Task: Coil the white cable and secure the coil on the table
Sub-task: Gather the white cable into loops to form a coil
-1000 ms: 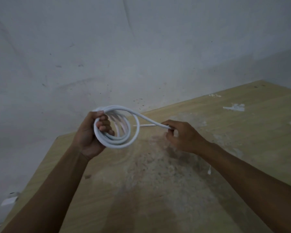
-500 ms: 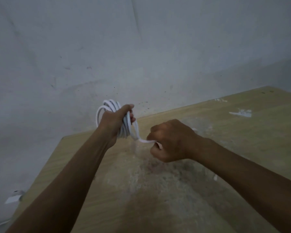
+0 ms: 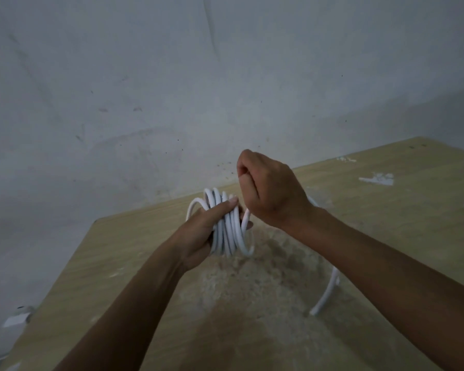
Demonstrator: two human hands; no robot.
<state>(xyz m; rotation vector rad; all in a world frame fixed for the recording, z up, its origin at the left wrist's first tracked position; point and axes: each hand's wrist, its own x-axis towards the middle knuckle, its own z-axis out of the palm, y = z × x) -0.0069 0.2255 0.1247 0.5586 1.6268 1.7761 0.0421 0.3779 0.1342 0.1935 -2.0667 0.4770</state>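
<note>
- Centrally, two bare hands work above a pale wooden tabletop (image 3: pixel 386 210) that meets a grey wall (image 3: pixel 145 89).
- The left hand (image 3: pixel 209 234) grips a bundle of white cable (image 3: pixel 229 231) loops, thumb laid across the strands, fingers hidden behind them.
- The coil is held upright in the air above the tabletop, not resting on it.
- The right hand (image 3: pixel 271 188) is curled into a fist just above and beside the coil; it seems to be drawing the free end of the cable, though the strand inside the fist is hidden, so what it holds cannot be confirmed.
- A loose tail (image 3: pixel 326 293) of cable arcs from behind the right forearm down to the tabletop.
- Judged from this, coiling is nearly finished, and the step in hand looks like wrapping the tail around the bundle.
- The next move likely calls for a firm left grip so the loops do not spring apart while the tail is passed round and tucked.
- White smears (image 3: pixel 377 179) mark the tabletop farther right.
</note>
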